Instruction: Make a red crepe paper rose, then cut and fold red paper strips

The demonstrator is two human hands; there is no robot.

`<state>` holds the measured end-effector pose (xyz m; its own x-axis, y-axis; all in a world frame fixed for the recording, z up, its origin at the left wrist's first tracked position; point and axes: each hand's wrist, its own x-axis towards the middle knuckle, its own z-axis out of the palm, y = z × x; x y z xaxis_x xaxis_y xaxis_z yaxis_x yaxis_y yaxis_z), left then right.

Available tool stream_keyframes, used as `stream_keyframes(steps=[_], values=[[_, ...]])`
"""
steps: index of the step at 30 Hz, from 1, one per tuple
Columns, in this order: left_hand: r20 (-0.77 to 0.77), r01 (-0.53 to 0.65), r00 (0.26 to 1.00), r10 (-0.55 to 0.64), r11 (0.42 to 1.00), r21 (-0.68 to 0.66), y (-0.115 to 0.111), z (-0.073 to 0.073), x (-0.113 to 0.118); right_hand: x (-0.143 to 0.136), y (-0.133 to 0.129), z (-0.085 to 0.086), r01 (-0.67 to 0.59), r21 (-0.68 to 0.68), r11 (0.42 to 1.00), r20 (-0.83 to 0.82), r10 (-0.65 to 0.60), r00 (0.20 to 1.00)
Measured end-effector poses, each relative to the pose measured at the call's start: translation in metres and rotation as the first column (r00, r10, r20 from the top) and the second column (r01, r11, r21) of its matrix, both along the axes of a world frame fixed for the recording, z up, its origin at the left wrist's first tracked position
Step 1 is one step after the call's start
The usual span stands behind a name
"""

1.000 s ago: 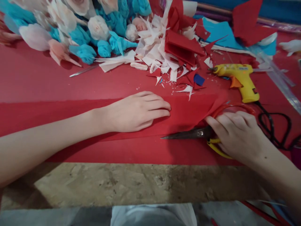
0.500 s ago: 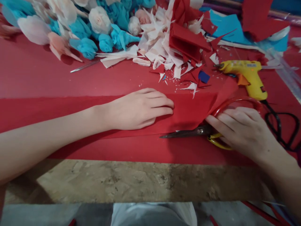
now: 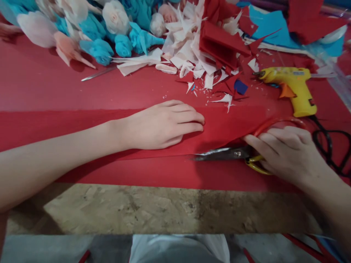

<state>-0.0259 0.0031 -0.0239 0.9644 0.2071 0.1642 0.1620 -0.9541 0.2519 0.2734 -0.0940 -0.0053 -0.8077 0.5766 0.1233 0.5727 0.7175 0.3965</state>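
Observation:
My left hand (image 3: 167,126) lies flat on a long strip of red crepe paper (image 3: 225,124), its fingers stretched to the right. A pair of scissors (image 3: 226,154) with red and yellow handles is in my right hand (image 3: 287,151), whose fingers are wrapped round the grips. The blades point left along the strip's near edge, just right of my left fingertips, and lie nearly together. The strip's right end passes close to the red handle.
Beyond the strip lie blue, white and pink paper flowers (image 3: 123,45), white paper scraps (image 3: 189,54) and folded red paper (image 3: 222,44). A yellow glue gun (image 3: 297,86) with a black cord rests at the right. A thin metal blade (image 3: 97,74) lies at the left. The table's near edge (image 3: 131,208) is bare board.
The scissors have moved slightly right, and their upper blade now shows beside the lower one. The raised red flap near the handle has gone down. My left hand stays nearly in place.

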Motion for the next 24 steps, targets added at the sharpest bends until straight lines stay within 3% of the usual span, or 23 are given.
stream_keyframes(steps=[3, 7, 14, 24], values=[[-0.013, -0.008, 1.000, 0.009, 1.000, 0.008, 0.000, 0.000, 0.000, 0.001, -0.003, -0.002, 0.091, 0.013, 0.996, 0.012, -0.091, 0.996], [0.005, -0.001, 1.000, 0.000, 0.999, 0.042, 0.000, 0.000, 0.000, 0.006, -0.008, 0.000, 0.118, -0.018, 0.993, 0.028, -0.117, 0.993], [0.013, 0.002, 1.000, -0.003, 0.998, 0.057, 0.000, -0.001, 0.000, 0.008, -0.008, 0.003, 0.149, 0.050, 0.988, 0.041, -0.151, 0.988], [0.008, 0.007, 1.000, -0.008, 0.999, 0.040, 0.001, -0.001, 0.000, -0.023, -0.011, 0.003, 0.122, 0.064, 0.990, 0.036, -0.125, 0.992]])
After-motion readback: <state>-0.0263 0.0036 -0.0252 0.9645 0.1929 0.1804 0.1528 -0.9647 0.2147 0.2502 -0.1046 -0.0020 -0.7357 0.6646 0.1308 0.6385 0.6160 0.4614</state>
